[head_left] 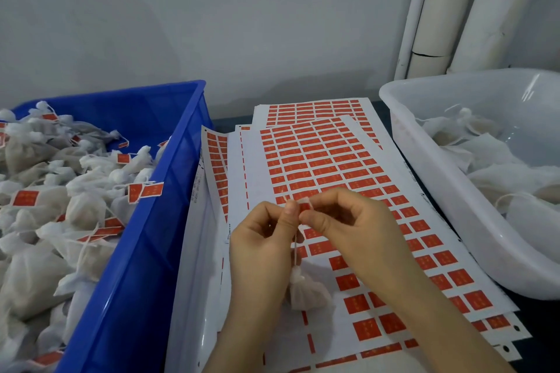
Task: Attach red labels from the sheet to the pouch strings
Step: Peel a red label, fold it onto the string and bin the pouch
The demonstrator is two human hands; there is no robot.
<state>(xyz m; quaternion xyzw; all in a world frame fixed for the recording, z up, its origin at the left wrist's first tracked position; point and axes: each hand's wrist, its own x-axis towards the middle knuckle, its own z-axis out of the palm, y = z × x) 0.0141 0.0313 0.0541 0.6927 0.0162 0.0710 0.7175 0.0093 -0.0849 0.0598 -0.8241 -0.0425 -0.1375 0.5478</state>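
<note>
Small white pouch (306, 291) dangles mid-frame by its string (294, 248) while both the left hand (263, 248) and right hand (357, 230) pinch a red label (305, 206), fingers curled tight.

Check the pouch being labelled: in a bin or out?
Out. The pouch hangs by its string over the label sheet, between blue crate and white tub; left hand and right hand pinch the red label.

Bare left hand (261, 247) and bare right hand (348, 228); forearms (439, 309) uncovered.
</note>
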